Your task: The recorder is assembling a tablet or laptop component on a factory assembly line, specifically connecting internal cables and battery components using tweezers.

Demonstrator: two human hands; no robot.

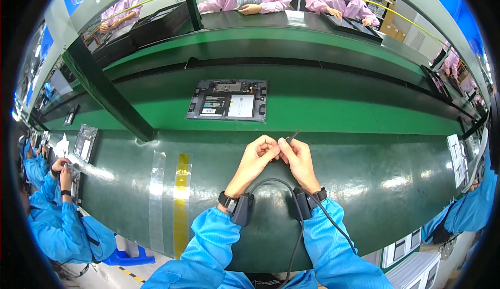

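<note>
My left hand point(256, 158) and my right hand point(298, 158) meet fingertip to fingertip over the dark green bench point(364, 185). My right hand pinches a thin dark tool point(293, 136) that points up and away. My left fingers are curled and touch the right fingers near the tool; what they grip is too small to tell. Both wrists wear black bands joined by a black cable point(281, 185). An opened tablet body point(228, 100), its circuit boards and battery showing, lies on the green conveyor belt point(338, 106) just beyond my hands.
A clear tape strip point(156, 185) and a yellow tape strip point(182, 185) run down the bench at left. A person in blue point(57, 221) works at my left, another sleeve in blue at right. People in pink sit across the belt. A dark post point(104, 88) crosses diagonally.
</note>
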